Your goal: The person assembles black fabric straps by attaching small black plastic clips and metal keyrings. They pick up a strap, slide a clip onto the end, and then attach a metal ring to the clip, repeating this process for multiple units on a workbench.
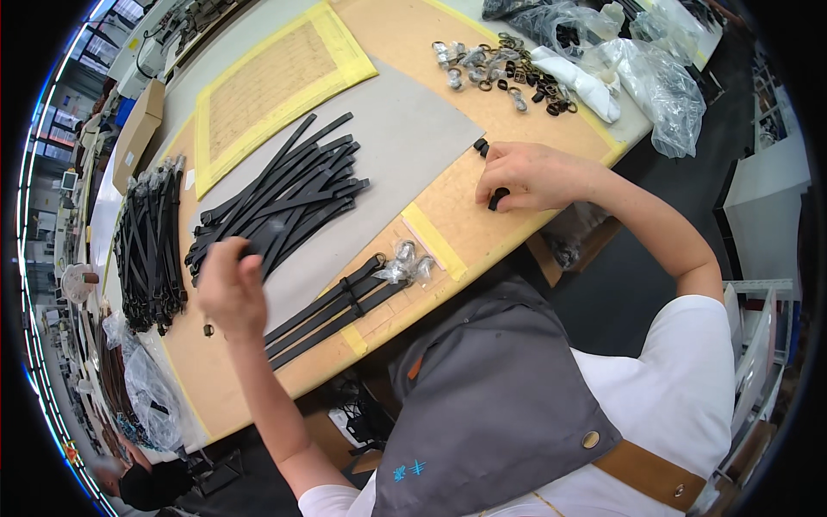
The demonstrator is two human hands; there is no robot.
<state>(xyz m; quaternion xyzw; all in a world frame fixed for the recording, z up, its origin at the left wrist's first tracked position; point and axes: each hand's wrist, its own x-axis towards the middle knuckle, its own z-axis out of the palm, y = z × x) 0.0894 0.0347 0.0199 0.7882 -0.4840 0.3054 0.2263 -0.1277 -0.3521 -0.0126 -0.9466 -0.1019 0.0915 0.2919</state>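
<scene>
The blurred left hand (231,289), half-curled, is at long flat black straps (293,204); its hold cannot be told. The right hand (527,175) curls around a small black fitting (498,199).

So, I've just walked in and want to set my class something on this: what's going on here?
A person is working at a table with both hands. The right hand holds a small black piece. The left hand, blurred, is by the near end of a pile of black straps; whether it grips one is unclear. Three straps lie side by side near the table edge. Small fittings lie scattered beyond the right hand.
</scene>
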